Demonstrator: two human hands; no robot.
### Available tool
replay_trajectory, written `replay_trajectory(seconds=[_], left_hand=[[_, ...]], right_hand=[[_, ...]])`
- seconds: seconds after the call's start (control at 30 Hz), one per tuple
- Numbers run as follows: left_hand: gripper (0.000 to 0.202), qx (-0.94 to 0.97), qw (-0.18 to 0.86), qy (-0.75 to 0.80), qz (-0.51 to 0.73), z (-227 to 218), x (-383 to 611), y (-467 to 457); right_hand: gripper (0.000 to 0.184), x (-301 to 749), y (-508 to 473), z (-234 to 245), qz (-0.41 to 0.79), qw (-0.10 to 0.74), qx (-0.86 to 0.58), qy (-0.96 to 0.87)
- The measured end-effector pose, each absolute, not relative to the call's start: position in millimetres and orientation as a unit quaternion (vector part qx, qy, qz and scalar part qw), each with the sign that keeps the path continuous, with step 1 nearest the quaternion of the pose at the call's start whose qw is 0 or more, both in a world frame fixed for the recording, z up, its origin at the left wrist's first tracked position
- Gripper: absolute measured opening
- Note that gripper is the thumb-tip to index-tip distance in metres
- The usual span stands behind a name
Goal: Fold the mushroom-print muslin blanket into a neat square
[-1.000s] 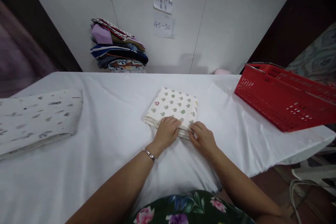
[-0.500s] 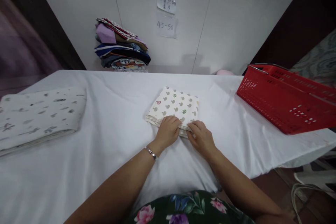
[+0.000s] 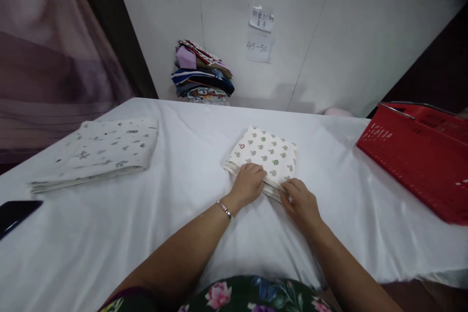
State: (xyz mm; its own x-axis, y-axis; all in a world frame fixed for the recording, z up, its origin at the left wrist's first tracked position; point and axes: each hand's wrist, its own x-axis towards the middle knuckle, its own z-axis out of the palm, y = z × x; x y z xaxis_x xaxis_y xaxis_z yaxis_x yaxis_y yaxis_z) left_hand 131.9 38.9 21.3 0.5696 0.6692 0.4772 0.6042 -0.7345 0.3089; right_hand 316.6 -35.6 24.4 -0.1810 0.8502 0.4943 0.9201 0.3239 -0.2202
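Observation:
A small folded cream cloth [image 3: 267,151] printed with grey, green and red shapes lies on the white-covered table [image 3: 183,180]. My left hand [image 3: 249,183], with a thin bracelet on its wrist, grips the cloth's near edge with curled fingers. My right hand [image 3: 301,201] pinches the same edge at the near right corner. Both hands rest low on the table.
A larger folded patterned cloth [image 3: 102,148] lies at the left. A dark phone [image 3: 14,212] sits at the far left edge. A red plastic basket [image 3: 420,156] stands at the right. A stack of folded fabrics [image 3: 201,74] rests against the back wall under paper notes [image 3: 260,34].
My view has swung to the left, bringing the phone into sight. Both hands stay on the cloth's near edge, nearly unmoved.

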Motion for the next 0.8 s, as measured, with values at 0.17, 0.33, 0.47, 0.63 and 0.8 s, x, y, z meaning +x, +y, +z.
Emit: replay_trajectory(seconds=[0.17,0.33,0.47,0.63,0.8], left_hand=[[0.023,0.885,0.053,0.359,0.292,23,130,39],[0.027,0.875,0.048,0.382,0.294,27,117,43],[0.03,0.876,0.061,0.379,0.293,31,108,46],[0.027,0.895,0.101,0.335,0.278,37,105,51],[0.014,0.927,0.104,0.289,0.215,44,104,64]], right_hand=[[0.015,315,-37,26,-0.052,0.271,-0.581,-0.766],[0.016,316,-37,24,-0.047,0.275,-0.579,-0.766],[0.012,315,-34,29,-0.067,0.253,-0.585,-0.768],[0.01,310,-22,48,-0.099,0.16,-0.58,-0.792],[0.004,296,-9,61,-0.086,0.103,-0.576,-0.806]])
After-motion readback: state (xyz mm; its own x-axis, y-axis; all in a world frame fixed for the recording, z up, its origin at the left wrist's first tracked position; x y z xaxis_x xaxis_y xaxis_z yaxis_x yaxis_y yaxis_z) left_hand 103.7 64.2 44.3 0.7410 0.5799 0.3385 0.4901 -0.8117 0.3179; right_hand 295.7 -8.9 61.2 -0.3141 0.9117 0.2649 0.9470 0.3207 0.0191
